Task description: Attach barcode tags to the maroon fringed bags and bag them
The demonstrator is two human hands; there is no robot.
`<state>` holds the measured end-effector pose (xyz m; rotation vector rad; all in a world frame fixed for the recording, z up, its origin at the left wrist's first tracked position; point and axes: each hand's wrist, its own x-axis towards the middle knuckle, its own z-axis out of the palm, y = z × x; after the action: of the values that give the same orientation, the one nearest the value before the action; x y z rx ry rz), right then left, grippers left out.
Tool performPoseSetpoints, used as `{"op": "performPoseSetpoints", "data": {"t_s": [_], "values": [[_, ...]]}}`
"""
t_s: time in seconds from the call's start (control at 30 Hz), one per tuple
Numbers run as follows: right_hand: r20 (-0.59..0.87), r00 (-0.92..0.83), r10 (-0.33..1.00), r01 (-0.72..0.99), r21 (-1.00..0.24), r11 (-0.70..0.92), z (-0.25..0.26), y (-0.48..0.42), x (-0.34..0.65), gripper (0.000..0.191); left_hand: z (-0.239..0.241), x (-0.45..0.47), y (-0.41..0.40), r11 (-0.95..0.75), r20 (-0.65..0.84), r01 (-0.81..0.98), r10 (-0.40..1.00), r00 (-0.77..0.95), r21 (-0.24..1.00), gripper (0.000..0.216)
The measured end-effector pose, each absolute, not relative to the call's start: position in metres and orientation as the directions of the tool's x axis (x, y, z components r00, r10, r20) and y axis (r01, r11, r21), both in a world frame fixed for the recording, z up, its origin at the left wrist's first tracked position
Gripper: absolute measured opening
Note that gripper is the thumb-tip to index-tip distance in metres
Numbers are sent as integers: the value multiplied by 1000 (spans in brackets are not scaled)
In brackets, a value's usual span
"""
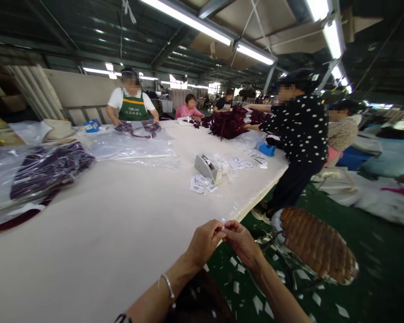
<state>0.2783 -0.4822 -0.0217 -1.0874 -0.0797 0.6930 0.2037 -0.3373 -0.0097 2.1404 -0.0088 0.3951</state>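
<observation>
My left hand (204, 240) and my right hand (243, 243) meet at the table's front edge, fingertips pinched together. Between them shows a small whitish, see-through piece (223, 221), too small to name. Both hands are closed on it. Just beyond, on the table (121, 224), stands a grey tape dispenser (208, 169). Small printed labels in clear wrapping (201, 184) lie against its near side. More printed labels (239, 163) are spread behind it, to the right.
Bagged dark-purple garments (52, 168) lie at left, with clear plastic bags (134, 150) farther back. Co-workers stand round the table; a person in a dotted top (298, 130) reaches over a maroon garment pile (230, 123). A stool (318, 242) is at right, above scattered paper scraps.
</observation>
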Motion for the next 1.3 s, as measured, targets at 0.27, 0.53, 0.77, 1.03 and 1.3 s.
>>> {"op": "performPoseSetpoints", "data": {"t_s": [0.27,0.53,0.77,1.03,1.3], "values": [[-276,821,499,-390,-910,138,-1,-480,293,39,15,194,-317,-699,308,-159,92,947,697,20],[-150,957,248,-195,-966,168,13,-557,325,39,-3,206,-392,-691,122,-335,-339,933,640,15],[-70,974,217,-110,-978,178,50,-561,360,39,-21,207,-434,-680,202,-615,-589,782,399,34],[-2,916,401,-51,-992,111,79,-497,418,41,-26,222,-391,-775,272,-623,-579,768,108,13],[-156,841,518,-187,-982,8,48,-449,441,44,-39,240,-332,-825,197,-560,-563,803,-79,25]]}}
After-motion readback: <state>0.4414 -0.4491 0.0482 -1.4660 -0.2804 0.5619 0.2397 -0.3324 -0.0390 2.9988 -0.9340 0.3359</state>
